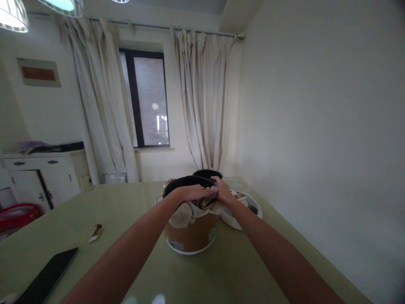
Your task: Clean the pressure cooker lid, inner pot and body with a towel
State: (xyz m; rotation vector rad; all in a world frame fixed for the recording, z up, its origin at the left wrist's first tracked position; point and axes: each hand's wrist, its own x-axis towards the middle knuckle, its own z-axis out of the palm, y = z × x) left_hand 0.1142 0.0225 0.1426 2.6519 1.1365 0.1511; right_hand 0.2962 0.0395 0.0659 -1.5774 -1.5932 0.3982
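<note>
A round brown container with a white base stands upright on the table. At its top shows a black rounded rim or lining; what lies inside is hidden. A crumpled beige cloth hangs over the near side of the container. My left hand lies across the cloth, fingers pointing right and bent into its folds. Just to the right, my right hand grips the same cloth near the rim, close against the left. Some fingertips are hidden in the folds.
Behind the container is another dark round pot. A white round tray holding small items sits right of it. On the green table lie a folding knife-like object and a black flat device. The wall borders the right.
</note>
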